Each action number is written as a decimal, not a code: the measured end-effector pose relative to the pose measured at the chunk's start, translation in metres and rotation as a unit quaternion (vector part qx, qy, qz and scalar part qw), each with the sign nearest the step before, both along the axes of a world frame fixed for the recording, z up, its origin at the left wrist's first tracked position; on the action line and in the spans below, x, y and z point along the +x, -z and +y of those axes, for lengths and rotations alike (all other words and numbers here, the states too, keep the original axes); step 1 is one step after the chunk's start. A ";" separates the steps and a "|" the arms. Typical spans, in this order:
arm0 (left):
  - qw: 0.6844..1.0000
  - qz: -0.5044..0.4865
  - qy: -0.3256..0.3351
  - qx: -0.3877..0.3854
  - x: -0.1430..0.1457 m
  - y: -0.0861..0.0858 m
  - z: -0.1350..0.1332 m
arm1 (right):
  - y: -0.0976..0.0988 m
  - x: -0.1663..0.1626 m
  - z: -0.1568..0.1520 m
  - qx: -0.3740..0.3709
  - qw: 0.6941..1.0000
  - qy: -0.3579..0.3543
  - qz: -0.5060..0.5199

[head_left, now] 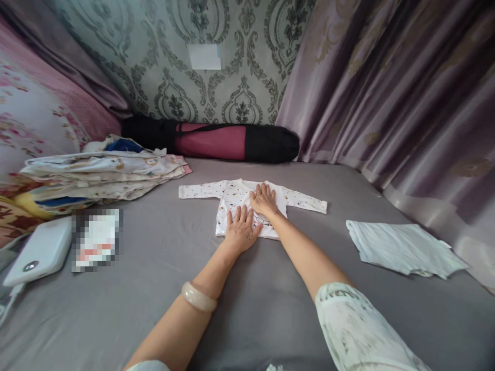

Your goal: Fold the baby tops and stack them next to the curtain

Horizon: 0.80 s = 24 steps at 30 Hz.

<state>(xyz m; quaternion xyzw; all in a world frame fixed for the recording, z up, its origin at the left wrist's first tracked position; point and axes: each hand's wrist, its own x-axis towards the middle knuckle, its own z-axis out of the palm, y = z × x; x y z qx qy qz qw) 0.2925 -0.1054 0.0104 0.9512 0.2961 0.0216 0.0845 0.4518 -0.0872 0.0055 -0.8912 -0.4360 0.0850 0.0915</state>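
Observation:
A small white long-sleeved baby top [232, 196] with tiny coloured dots lies spread flat on the grey bed sheet [162, 268], sleeves stretched out to both sides. My left hand [242, 226] rests flat on its lower front, fingers stretched out. My right hand [264, 200] lies flat on the chest part a little farther away, fingers apart. Neither hand holds anything. A pale bangle [198, 297] sits on my left wrist.
A pile of folded printed clothes [100, 175] sits at the left. A folded pale cloth [402, 247] lies at the right. A black and maroon long bag [216, 139] lies against the wall. A white power bank [38, 250] and a blurred-out item [96, 239] are at the near left. Curtains hang at the right.

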 end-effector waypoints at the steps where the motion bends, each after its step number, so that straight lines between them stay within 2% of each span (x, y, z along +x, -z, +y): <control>1: 1.000 -0.005 0.000 -0.002 0.000 0.000 0.000 | 0.000 0.000 0.000 0.003 1.000 -0.001 -0.001; 7: 0.998 -0.063 -0.019 0.007 0.002 -0.001 0.001 | -0.010 0.011 -0.002 -0.006 0.998 -0.006 0.058; 10: 0.995 -0.091 -0.035 0.033 0.004 0.001 0.003 | -0.013 0.022 -0.004 0.012 1.000 0.011 0.027; 15: 0.997 -0.062 -0.031 0.034 0.003 0.008 0.004 | -0.005 0.035 -0.008 -0.016 0.999 0.025 -0.025; 19: 0.998 -0.048 -0.024 0.027 0.002 0.007 0.004 | 0.003 0.039 -0.008 -0.019 0.999 0.028 -0.042; 24: 0.998 -0.060 -0.028 0.007 0.003 0.001 0.004 | -0.001 0.042 -0.006 -0.028 0.999 0.032 -0.021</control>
